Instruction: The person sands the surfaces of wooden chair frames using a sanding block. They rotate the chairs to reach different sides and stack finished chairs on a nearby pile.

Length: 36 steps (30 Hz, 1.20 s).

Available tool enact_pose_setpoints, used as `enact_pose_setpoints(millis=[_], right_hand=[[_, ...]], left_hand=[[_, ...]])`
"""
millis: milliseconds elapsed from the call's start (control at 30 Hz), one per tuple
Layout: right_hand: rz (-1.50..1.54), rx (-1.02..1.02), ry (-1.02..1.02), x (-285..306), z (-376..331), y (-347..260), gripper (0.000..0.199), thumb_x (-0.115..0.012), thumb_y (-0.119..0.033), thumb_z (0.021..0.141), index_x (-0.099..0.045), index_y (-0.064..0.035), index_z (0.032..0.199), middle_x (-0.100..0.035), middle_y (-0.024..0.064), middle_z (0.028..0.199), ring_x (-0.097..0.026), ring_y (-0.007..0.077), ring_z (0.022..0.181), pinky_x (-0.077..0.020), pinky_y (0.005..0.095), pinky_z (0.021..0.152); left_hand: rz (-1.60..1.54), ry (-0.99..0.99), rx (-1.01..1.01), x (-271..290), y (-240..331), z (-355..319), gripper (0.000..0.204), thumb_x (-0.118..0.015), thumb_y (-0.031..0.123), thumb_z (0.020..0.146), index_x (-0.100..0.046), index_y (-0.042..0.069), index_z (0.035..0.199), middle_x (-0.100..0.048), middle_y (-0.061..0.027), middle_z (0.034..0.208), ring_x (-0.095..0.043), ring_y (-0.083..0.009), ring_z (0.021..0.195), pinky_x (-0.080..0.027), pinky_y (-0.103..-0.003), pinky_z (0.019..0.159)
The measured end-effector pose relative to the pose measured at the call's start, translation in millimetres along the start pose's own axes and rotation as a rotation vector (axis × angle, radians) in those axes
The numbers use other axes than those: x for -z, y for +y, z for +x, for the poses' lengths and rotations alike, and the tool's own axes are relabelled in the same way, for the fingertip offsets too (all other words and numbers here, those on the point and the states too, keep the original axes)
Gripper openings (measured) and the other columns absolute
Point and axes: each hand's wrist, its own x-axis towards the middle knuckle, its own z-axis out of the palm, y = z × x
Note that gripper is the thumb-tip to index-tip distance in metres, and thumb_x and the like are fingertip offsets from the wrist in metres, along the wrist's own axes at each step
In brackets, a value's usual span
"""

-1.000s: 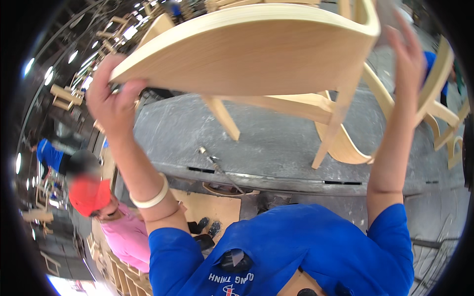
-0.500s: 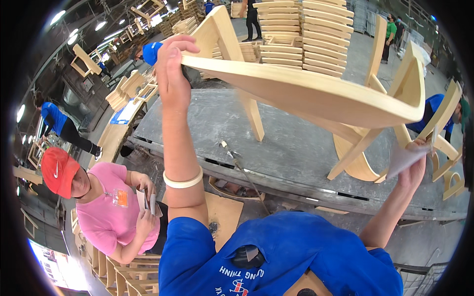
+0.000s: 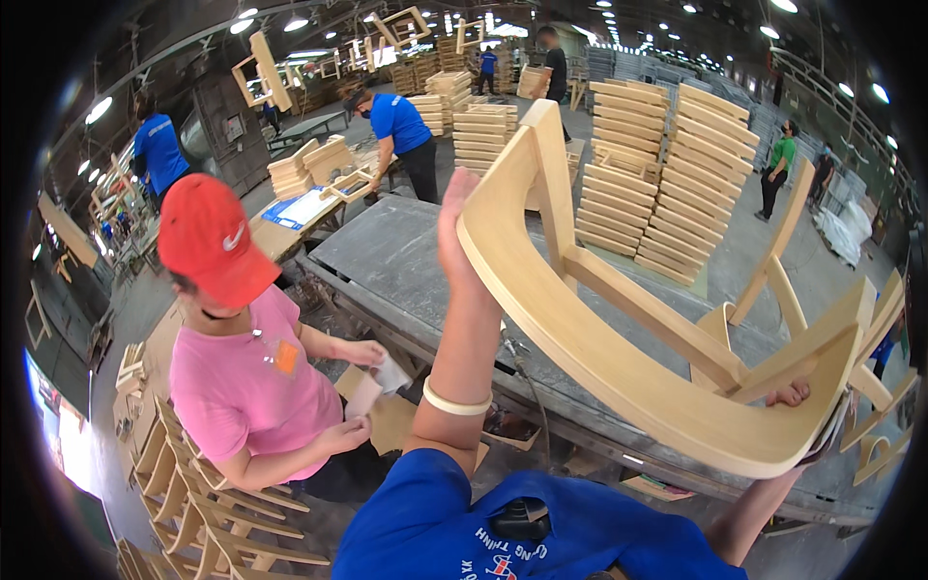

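Observation:
A pale wooden chair frame (image 3: 619, 372), with a broad curved back rail and straight legs, is held tilted above the grey worktable. My left hand (image 3: 456, 237) grips the rail's left end, its fingers partly hidden behind the wood. At the right end my right hand (image 3: 791, 393) reaches round the frame, and its curled fingertips show inside it. The wood covers most of that hand. Beside its wrist shows the edge of a thin greyish sheet (image 3: 833, 423), like sandpaper, mostly hidden.
The grey worktable (image 3: 387, 242) stretches ahead, with an air hose (image 3: 527, 372) at its near edge. More chair frames (image 3: 875, 387) stand at the right. Close on my left, a co-worker in pink (image 3: 246, 387) handles a paper sheet. Stacked wooden parts (image 3: 701, 184) rise beyond the table.
The chair frame has turned and come lower and nearer, its curved rail now facing me. My right hand, earlier in plain sight with the grey sheet, is now mostly behind the wood.

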Motion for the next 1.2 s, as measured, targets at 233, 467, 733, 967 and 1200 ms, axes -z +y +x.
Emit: enact_pose_setpoints(millis=[233,467,733,967,1200], right_hand=[[-0.271,-0.028,-0.098,7.4,-37.1,4.6,0.035,-0.053,-0.037,0.095,-0.044,-0.0046,0.105,-0.042,0.0049,0.093,-0.049,0.0209,0.089,-0.0475,0.0461,0.095],[-0.217,-0.006,-0.096,8.1,-67.7,-19.9,0.038,-0.053,-0.037,0.095,-0.046,-0.0021,0.110,-0.047,0.0054,0.096,-0.054,0.0199,0.089,-0.0503,0.0408,0.088],[-0.275,0.018,-0.013,10.9,-91.6,-95.1,0.039,-0.052,-0.037,0.095,-0.047,-0.0014,0.111,-0.049,0.0058,0.096,-0.055,0.0197,0.088,-0.0510,0.0396,0.086],[-0.335,-0.225,0.028,29.7,-83.0,-119.3,0.040,-0.051,-0.037,0.096,-0.048,-0.0007,0.111,-0.051,0.0062,0.096,-0.056,0.0195,0.087,-0.0516,0.0386,0.083],[-0.372,-0.556,-0.075,13.5,-69.1,-70.6,0.040,-0.051,-0.037,0.096,-0.049,0.0000,0.112,-0.052,0.0066,0.096,-0.057,0.0193,0.086,-0.0523,0.0375,0.081]], left_hand=[[-0.239,-0.209,0.387,76.6,-17.4,10.6,0.058,-0.048,0.043,0.097,-0.038,0.008,0.142,-0.054,-0.0234,0.126,-0.060,-0.0296,0.107,-0.051,-0.041,0.089],[-0.679,-0.682,0.639,79.4,-4.9,7.4,0.063,-0.038,0.053,0.099,-0.039,0.005,0.140,-0.054,-0.0236,0.124,-0.061,-0.0271,0.095,-0.053,-0.039,0.077],[-0.523,-0.676,0.597,-2.1,30.4,-88.2,0.058,-0.043,0.058,0.094,-0.049,0.008,0.124,-0.053,-0.0112,0.089,-0.055,-0.0186,0.071,-0.048,-0.032,0.060],[-0.218,-0.281,0.321,-66.6,51.9,-186.2,0.057,-0.053,0.063,0.087,-0.055,0.012,0.112,-0.045,-0.0015,0.064,-0.050,-0.0131,0.053,-0.043,-0.028,0.046],[-0.263,0.165,0.068,-115.6,113.7,-320.9,0.060,-0.059,0.064,0.084,-0.059,0.014,0.118,-0.059,-0.0065,0.090,-0.059,-0.0210,0.078,-0.052,-0.039,0.066]])
